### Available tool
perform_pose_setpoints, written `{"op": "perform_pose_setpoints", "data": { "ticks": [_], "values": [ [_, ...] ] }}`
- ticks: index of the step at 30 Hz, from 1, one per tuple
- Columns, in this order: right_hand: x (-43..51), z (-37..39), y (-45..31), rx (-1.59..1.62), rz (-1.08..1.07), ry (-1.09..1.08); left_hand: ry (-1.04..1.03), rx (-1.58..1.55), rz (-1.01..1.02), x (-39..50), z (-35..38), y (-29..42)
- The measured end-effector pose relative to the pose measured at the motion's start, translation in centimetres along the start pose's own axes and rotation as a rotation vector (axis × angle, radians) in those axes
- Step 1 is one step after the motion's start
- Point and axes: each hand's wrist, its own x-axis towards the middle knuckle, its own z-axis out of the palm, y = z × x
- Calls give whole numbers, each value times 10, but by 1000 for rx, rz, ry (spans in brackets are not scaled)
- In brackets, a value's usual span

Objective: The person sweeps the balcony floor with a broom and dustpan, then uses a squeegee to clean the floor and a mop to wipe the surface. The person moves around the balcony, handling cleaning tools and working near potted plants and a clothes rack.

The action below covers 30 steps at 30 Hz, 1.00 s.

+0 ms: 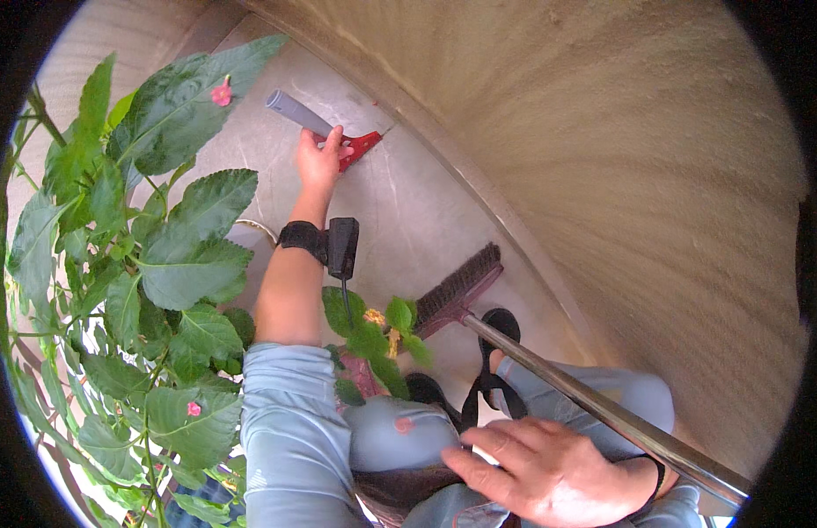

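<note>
My left hand (322, 158) reaches forward, gripping a short tool low to the floor. The tool has a grey tube handle (296, 111) and a red, flared head (363, 148); its exact kind is unclear. My right hand (547, 468) hovers over my lap with fingers slightly bent and apart, nothing visible in them. A broom's metal pole (580, 396) crosses beside my right wrist, apparently leaning on that arm. The broom head (458, 290), with dark bristles, rests near my feet.
A leafy potted-type plant (197, 264) with pink flowers crowds the left side. A smaller sprig (375, 330) with yellow flowers juts between my arm and the broom. The rough wall (613, 165) curves along the right, above a baseboard ledge (487, 191). Pale floor (395, 218) lies ahead.
</note>
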Motion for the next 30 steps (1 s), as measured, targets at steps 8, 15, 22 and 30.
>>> {"op": "perform_pose_setpoints", "data": {
  "ticks": [8, 15, 22, 30],
  "values": [
    [20, -16, 14, 40, 197, 95, 69, -185, 74, -6, -17, -4],
    [26, -19, 10, -27, 164, 52, 47, -105, 52, -6, -22, -6],
    [25, -20, 7, 1, 133, 17, 73, -99, 40, -8, -29, -10],
    [23, -16, 5, -2, 104, 40, 60, 65, 9, -10, -33, -7]
  ]
}}
